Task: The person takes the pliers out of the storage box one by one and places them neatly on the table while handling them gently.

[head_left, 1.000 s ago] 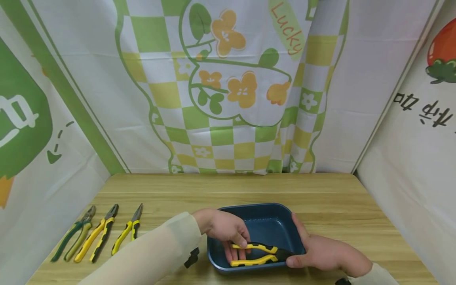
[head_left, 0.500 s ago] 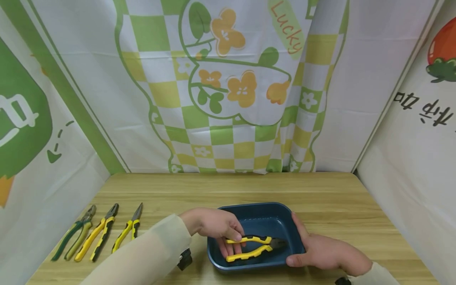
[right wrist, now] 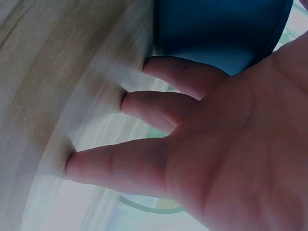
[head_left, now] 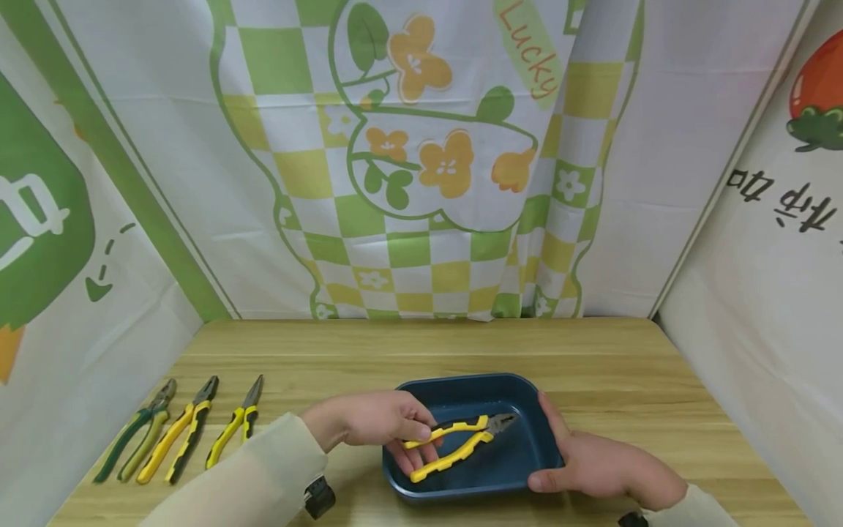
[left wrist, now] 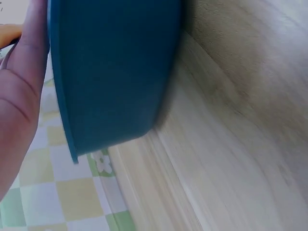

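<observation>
In the head view, a pair of combination pliers (head_left: 454,460) with yellow and black handles is in my left hand (head_left: 385,424). My thumb and fingers pinch the upper handle, and the lower one lies across my fingers. Grey jaws point right and slightly away, over the inside of a dark blue rectangular tray (head_left: 474,492). My right hand (head_left: 602,468) braces the tray's right side, its thumb at the near right corner. In the right wrist view, several straight fingers (right wrist: 120,166) reach down to the table beside the tray. The left wrist view shows mostly the tray's outer wall (left wrist: 115,72).
On the left of the wooden table (head_left: 329,351) lie green-handled pliers (head_left: 138,435), yellow-and-black pliers (head_left: 181,439) and needle-nose pliers (head_left: 237,424), side by side. A patterned curtain (head_left: 421,256) hangs behind the table. The left sleeve passes close to the needle-nose pliers.
My left hand has drawn the pliers leftward, and their jaws have swung away from the tray's near right corner to point toward its back right. The right hand stays put.
</observation>
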Demonstrator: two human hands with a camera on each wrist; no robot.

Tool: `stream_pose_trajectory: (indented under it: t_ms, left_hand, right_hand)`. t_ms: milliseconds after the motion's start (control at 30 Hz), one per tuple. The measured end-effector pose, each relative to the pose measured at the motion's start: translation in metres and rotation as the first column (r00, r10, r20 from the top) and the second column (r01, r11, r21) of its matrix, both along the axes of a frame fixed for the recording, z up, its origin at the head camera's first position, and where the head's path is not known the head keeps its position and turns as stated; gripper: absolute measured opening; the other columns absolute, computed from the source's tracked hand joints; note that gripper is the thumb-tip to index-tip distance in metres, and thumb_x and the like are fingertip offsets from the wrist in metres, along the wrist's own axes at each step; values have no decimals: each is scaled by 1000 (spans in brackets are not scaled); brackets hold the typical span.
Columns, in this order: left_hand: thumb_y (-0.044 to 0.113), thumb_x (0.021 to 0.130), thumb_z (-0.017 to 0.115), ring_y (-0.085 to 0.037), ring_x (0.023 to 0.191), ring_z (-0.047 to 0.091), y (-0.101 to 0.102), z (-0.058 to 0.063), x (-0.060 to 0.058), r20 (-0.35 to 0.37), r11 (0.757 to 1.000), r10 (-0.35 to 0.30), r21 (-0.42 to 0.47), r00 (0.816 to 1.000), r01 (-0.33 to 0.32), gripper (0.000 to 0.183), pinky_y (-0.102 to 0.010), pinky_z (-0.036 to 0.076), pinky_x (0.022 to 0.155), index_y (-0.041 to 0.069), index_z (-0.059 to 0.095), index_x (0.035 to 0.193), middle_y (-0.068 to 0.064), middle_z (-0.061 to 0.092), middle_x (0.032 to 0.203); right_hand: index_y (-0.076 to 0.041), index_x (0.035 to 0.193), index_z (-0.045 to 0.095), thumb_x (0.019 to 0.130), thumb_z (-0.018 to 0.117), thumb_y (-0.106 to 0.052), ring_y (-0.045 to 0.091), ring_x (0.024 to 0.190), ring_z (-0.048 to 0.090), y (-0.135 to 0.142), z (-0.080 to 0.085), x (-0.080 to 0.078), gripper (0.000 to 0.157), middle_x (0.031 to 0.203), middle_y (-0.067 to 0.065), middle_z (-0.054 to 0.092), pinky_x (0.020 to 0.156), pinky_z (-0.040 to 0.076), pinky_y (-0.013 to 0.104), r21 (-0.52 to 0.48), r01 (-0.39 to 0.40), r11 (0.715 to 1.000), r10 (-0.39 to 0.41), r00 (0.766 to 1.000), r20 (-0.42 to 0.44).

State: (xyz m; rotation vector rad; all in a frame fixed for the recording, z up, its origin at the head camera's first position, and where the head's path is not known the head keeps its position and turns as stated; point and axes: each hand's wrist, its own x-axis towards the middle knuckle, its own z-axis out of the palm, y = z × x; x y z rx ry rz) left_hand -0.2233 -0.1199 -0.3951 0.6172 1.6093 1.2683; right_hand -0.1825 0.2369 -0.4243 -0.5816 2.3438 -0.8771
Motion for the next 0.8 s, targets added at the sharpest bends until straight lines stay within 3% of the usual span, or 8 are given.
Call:
stream_pose_trajectory:
  t_ms: [233, 500, 633, 800]
  left_hand:
    - [11, 108, 44, -25, 89, 69, -17, 4, 9, 15, 992, 107, 71, 994, -108, 33, -39, 58, 81, -14, 55, 126, -20, 67, 110]
    - [11, 109, 43, -27, 97, 67, -35, 2, 20, 32, 959, 209, 187, 977, -211, 32, -41, 56, 85, -15, 52, 125, -21, 65, 111]
    - [12, 109, 44, -26, 96, 67, -45, 1, 27, 71, 921, 289, 253, 955, -298, 34, -41, 55, 88, -17, 49, 126, -20, 65, 112]
    - [13, 109, 42, -26, 101, 67, -62, -1, 37, 96, 846, 403, 341, 910, -410, 40, -42, 53, 91, -19, 43, 133, -19, 63, 116]
  right_hand:
    - [-1, 151, -25, 95, 66, -46, 9, 80, 66, 0, 0, 1, 117, 75, -5, 67, 93, 47, 37, 15, 6, 1000, -5, 1000, -11]
    - [1, 151, -25, 95, 66, -45, 8, 82, 66, -1, 0, 3, 116, 74, -6, 66, 96, 46, 39, 20, -8, 1000, 9, 999, -45]
    - [-1, 151, -27, 96, 65, -45, 8, 80, 66, 0, -1, 3, 115, 72, -5, 66, 94, 47, 37, 14, -12, 1000, 12, 999, -33]
    - [-2, 151, -27, 96, 65, -45, 8, 80, 66, 0, -2, 2, 115, 74, -6, 66, 94, 47, 36, 6, -17, 1000, 17, 999, -33]
